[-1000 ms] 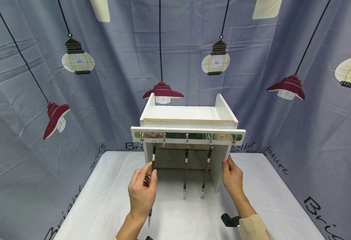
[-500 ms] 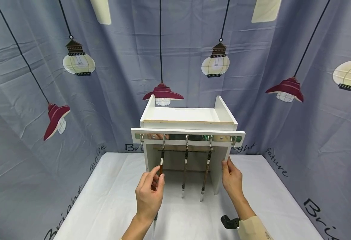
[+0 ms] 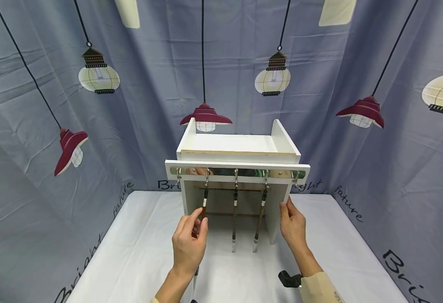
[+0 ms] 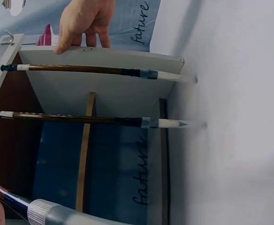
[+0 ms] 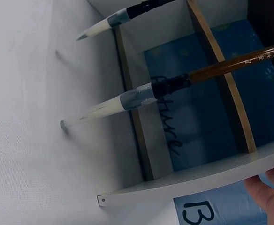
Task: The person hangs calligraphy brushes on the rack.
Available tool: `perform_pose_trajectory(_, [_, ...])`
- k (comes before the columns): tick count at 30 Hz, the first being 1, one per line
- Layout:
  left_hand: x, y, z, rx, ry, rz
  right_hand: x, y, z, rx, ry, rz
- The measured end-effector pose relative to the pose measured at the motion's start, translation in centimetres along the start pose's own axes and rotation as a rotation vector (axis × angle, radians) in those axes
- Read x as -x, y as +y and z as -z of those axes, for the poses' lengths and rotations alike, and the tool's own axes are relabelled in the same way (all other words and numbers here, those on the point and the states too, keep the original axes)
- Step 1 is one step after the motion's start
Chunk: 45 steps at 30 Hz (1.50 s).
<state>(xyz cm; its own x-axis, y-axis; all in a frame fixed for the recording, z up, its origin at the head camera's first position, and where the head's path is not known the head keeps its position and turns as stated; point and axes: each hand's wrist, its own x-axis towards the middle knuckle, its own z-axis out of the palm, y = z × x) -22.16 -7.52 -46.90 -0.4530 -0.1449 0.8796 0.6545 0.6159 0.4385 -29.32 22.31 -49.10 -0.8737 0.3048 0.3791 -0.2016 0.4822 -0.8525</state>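
In the head view my left hand (image 3: 189, 242) pinches the brown handle of a calligraphy brush (image 3: 204, 205) between thumb and fingers. Its top end meets the second hook (image 3: 206, 179) from the left; whether the loop is over the hook is too small to tell. That brush's white tip end looms large at the bottom of the left wrist view. Two more calligraphy brushes, a middle one (image 3: 234, 214) and a right one (image 3: 261, 214), hang tip down from neighbouring hooks. My right hand (image 3: 294, 223) grips the right side panel of the white wooden rack (image 3: 240, 158).
The outermost hooks, left (image 3: 178, 174) and right (image 3: 295, 179), carry no brush. An open tray (image 3: 232, 143) tops the rack. It stands on a white-covered table (image 3: 141, 235) before a lamp-patterned curtain (image 3: 149, 84). A black device (image 3: 290, 279) sits at my right wrist.
My left hand has moved right with the brush, from left of the second hook to that hook, and stays there since half a second ago. My right hand keeps its grip on the panel.
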Motion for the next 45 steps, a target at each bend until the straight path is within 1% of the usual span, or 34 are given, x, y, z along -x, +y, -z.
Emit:
perform_pose_trajectory(7, [0.3, -0.8, -0.6, -0.028, -0.01, -0.004, 0.0, 0.0, 0.0, -0.001, -0.003, -0.001])
perform_pose_trajectory(17, [0.3, -1.6, -1.5, -0.061, -0.026, 0.043, -0.4, -0.1, 0.1, -0.022, 0.015, 0.03])
perform_pose_trajectory(24, [0.2, -2.3, -2.5, -0.106, -0.043, 0.051, -0.4, 0.0, 0.0, -0.029, 0.013, 0.028])
perform_pose_trajectory(30, [0.1, -2.7, -3.1, -0.111, -0.049, 0.087, -0.4, -0.1, 0.0, -0.025, 0.017, 0.031])
perform_pose_trajectory(33, [0.1, -2.9, -3.2, -0.111, -0.05, 0.106, -0.3, -0.1, 0.0, -0.022, 0.015, 0.025])
perform_pose_trajectory(39, [0.3, -3.1, -3.4, -0.112, -0.044, 0.117, -0.1, 0.0, 0.0, -0.011, 0.003, -0.005])
perform_pose_trajectory(45, [0.4, -3.1, -3.3, -0.1, -0.044, 0.126, 0.0, 0.0, -0.1, -0.015, 0.011, 0.007])
